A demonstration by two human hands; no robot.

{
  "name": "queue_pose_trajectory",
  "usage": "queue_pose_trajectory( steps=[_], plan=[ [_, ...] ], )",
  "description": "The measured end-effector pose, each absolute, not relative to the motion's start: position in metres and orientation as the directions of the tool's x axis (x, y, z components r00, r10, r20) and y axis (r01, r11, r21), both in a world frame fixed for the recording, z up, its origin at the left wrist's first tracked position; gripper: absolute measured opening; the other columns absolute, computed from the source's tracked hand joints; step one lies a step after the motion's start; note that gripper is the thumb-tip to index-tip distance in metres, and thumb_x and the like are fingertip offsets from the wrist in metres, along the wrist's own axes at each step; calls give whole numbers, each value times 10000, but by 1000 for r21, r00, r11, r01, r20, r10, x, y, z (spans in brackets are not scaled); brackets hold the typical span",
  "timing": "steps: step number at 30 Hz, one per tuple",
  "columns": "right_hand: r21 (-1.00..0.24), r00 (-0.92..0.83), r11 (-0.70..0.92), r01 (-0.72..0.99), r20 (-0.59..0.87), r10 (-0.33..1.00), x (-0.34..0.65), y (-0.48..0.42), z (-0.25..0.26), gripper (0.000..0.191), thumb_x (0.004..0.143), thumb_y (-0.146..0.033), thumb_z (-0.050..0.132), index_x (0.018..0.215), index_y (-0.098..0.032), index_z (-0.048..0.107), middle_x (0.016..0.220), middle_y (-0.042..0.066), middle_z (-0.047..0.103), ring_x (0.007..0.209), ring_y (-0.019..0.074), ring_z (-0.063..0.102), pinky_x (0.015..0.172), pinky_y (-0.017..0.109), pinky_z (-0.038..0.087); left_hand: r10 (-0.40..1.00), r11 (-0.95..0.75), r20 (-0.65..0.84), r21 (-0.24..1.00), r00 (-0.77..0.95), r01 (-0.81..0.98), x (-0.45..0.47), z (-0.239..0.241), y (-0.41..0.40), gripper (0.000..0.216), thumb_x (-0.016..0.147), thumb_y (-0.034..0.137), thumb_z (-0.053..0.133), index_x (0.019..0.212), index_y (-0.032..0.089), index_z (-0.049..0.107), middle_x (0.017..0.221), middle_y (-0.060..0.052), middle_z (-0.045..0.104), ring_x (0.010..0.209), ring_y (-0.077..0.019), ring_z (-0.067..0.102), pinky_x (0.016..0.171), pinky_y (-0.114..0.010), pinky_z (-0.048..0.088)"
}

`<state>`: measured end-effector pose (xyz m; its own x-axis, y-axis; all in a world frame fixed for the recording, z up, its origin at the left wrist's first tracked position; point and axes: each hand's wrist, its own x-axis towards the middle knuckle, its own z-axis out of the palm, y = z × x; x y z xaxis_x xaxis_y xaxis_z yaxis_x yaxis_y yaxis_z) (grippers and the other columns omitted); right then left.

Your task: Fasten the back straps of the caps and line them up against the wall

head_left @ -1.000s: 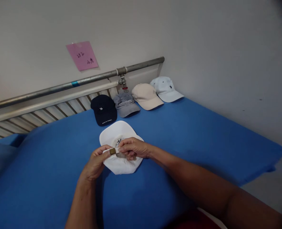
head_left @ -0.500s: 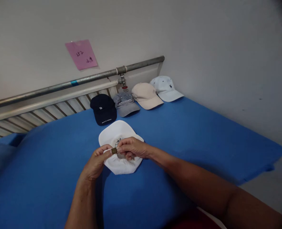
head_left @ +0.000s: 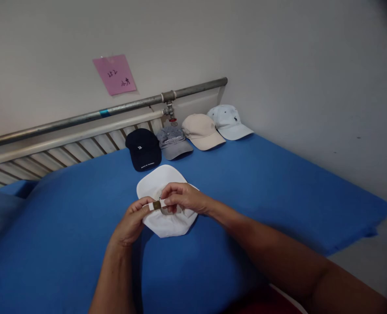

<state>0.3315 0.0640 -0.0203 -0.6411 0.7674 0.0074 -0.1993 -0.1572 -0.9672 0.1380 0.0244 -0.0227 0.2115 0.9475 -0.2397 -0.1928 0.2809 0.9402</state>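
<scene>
A white cap (head_left: 159, 181) lies on the blue mattress (head_left: 245, 183) in front of me. My left hand (head_left: 131, 222) pinches the cap's white back strap beside a small brass buckle (head_left: 156, 205). My right hand (head_left: 182, 198) pinches the strap on the buckle's other side, fingers curled over the cap. Both hands meet at the buckle above the cap's near half, and they hide part of the cap's crown.
Along the far edge sit a black cap (head_left: 142, 149), a grey cap (head_left: 173, 142), a beige cap (head_left: 201, 131) and a pale blue cap (head_left: 228, 122). Behind them run a metal pipe (head_left: 114, 111) and a slatted rail. A pink note (head_left: 114, 74) hangs on the wall.
My right hand has lifted slightly and shifted its pinch on the strap at the buckle. The view has drifted a little. The cap stays in place.
</scene>
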Motion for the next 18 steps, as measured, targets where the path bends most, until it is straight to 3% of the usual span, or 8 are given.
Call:
queue_pose_trajectory(
  steps=[5, 11, 18],
  plan=[
    [-966, -632, -155, -207, 12, 775, 334, 66, -20, 180, 638, -137, 682, 801, -150, 607, 544, -53, 605, 496, 77, 562, 512, 194, 428, 947, 283, -242, 939, 210, -194, 137, -24, 23, 291, 587, 356, 830, 687, 133, 673, 569, 15, 573, 504, -74, 456, 504, -188, 323],
    [-977, -678, -103, -187, 52, 733, 334, 65, -21, 169, 687, -160, 669, 848, -150, 619, 644, -29, 640, 561, 84, 587, 557, 210, 456, 948, 246, -202, 955, 247, -164, 135, -26, 23, 271, 618, 346, 813, 700, 129, 673, 615, -1, 589, 544, -86, 472, 536, -198, 327],
    [-975, -692, -111, -193, 54, 720, 337, 66, -19, 197, 664, -140, 673, 849, -159, 609, 614, -51, 605, 547, 75, 575, 563, 202, 452, 945, 233, -197, 965, 262, -117, 137, -25, 22, 289, 614, 360, 814, 689, 133, 652, 612, 8, 564, 555, -86, 457, 544, -199, 315]
  ],
)
